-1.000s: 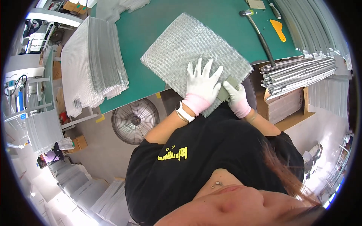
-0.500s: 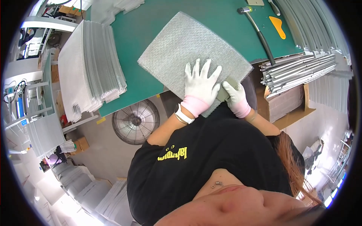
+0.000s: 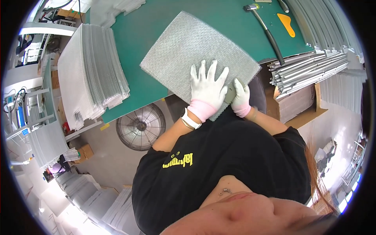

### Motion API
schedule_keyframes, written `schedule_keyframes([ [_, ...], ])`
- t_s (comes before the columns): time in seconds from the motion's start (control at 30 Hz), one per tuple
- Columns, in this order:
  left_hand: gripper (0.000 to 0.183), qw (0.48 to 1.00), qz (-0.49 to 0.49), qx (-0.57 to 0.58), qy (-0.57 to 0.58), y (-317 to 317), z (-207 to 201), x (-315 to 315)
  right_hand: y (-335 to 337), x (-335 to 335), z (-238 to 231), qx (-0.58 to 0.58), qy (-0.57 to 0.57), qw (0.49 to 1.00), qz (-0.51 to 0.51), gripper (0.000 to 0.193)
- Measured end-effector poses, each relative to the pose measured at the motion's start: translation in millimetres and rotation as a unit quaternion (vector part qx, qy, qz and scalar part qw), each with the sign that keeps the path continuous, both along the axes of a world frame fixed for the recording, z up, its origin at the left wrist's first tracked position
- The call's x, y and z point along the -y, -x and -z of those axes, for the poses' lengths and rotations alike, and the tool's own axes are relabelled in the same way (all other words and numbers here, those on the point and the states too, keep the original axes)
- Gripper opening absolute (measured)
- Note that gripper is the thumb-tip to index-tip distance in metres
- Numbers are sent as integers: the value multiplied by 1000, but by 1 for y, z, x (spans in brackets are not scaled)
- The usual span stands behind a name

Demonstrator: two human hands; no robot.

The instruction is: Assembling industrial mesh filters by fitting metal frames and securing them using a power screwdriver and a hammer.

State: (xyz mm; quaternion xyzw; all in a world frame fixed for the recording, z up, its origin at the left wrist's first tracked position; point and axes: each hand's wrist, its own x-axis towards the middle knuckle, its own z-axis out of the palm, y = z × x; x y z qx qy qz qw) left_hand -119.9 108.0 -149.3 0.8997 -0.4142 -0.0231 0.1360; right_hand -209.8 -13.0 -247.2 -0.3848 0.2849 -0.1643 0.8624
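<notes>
A silver metal mesh sheet (image 3: 188, 47) lies at an angle on the green tabletop, its near corner overhanging the front edge toward my body. My left hand (image 3: 207, 88), in a white glove with a pink cuff, presses flat on the sheet with fingers spread. My right hand (image 3: 241, 97), gloved alike, grips a flat grey-green block (image 3: 231, 94) at the sheet's right-hand edge. The thumb rests on top of the block and the other fingers are partly hidden. What exactly the block is, I cannot make out.
A stack of mesh sheets (image 3: 92, 70) stands on the left of the green table (image 3: 133, 82). A mallet (image 3: 268, 33) and an orange scraper (image 3: 286, 25) lie at the right. Metal strips (image 3: 309, 72) rest over a cardboard box (image 3: 299, 109). Below is a floor fan (image 3: 141, 126).
My right hand has shifted slightly left and turned more upright with the block, which shows more of its flat face. My left hand stays spread on the mesh sheet.
</notes>
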Motion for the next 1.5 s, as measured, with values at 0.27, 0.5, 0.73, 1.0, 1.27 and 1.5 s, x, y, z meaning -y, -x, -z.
schedule_keyframes([
  [0.27, 51, 999, 35, 40, -3, -37, 4, -5, -20, 29, -35, -76, 67, 919, -382, 33],
  [0.5, 51, 832, -218, -140, 491, -93, -13, -69, -29, 81, -138, 131, 345, 650, -664, 40],
  [0.73, 33, 374, -289, -513, 717, -82, 5, -82, -127, 144, -105, -124, 773, 585, -211, 59],
  [1.0, 51, 541, -272, -481, 634, -180, -3, -80, -143, 141, -113, -90, 750, 574, -316, 66],
  [1.27, 87, 995, 71, -42, 48, -33, -41, -23, 13, 151, -65, -6, 700, 713, 35, 32],
  [1.5, 67, 988, 140, 57, -42, -72, -14, -27, 165, 278, 119, -421, 313, 825, 211, 50],
])
